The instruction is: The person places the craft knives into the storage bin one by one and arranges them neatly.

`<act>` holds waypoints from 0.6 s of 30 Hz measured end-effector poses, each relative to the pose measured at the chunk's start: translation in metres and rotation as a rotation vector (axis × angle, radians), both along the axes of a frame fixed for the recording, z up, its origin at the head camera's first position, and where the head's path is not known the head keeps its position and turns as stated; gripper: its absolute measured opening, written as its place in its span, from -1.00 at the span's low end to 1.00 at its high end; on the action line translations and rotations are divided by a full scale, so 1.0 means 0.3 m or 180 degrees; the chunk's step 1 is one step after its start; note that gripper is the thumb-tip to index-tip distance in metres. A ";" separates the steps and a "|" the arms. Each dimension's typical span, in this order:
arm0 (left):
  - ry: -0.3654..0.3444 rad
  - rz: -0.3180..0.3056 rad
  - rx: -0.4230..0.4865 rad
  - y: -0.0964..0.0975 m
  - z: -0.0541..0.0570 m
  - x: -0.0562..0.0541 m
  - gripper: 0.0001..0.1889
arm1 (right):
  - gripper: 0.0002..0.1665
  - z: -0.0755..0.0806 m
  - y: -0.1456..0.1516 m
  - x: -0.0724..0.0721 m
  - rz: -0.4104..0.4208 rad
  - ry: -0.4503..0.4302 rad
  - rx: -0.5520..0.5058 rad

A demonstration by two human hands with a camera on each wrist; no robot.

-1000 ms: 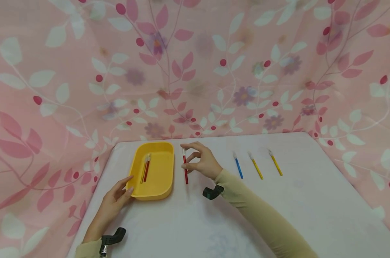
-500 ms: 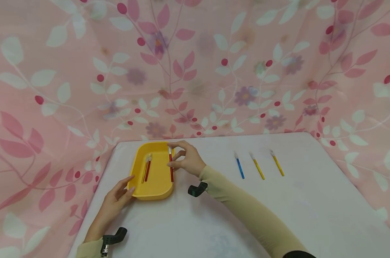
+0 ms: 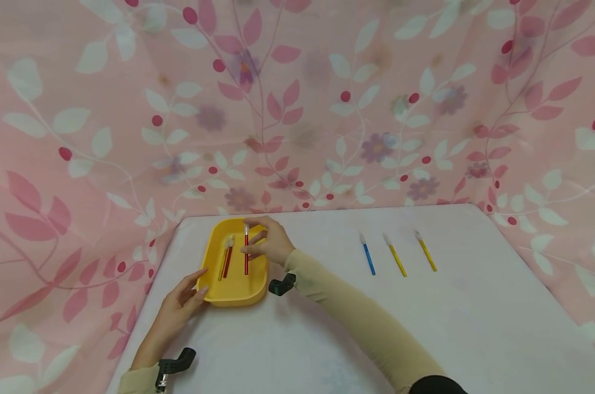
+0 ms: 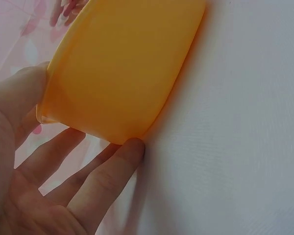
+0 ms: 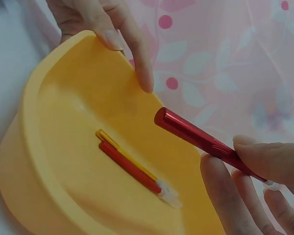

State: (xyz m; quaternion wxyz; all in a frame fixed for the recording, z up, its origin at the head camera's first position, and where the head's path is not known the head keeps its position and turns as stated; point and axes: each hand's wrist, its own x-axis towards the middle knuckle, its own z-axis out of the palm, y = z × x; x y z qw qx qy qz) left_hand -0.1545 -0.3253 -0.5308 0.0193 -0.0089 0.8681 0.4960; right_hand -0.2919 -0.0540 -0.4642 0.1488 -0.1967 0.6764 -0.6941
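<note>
Plain beige long sleeves, black bent wrist cameras, silvery piece at left cuff

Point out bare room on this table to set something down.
Bare table lies right of the rightmost yellow tool, and between the right hand and the blue tool. The yellow tray is crowded: two tools inside, a held red tool above, the left hand gripping its corner.

Glossy, partly knurled, metallic-looking red pen-shaped tool; smooth plastic-looking tray.
</note>
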 end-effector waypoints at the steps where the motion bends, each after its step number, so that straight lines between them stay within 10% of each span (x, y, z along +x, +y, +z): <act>1: 0.0013 -0.0002 -0.0006 0.000 0.000 0.000 -0.35 | -0.18 -0.001 -0.007 0.000 0.0008 -0.0018 -0.0008; 18: -0.0037 0.0019 0.0032 0.004 0.001 0.001 -0.35 | -0.20 -0.040 -0.157 -0.042 -0.0186 -0.0274 -0.0050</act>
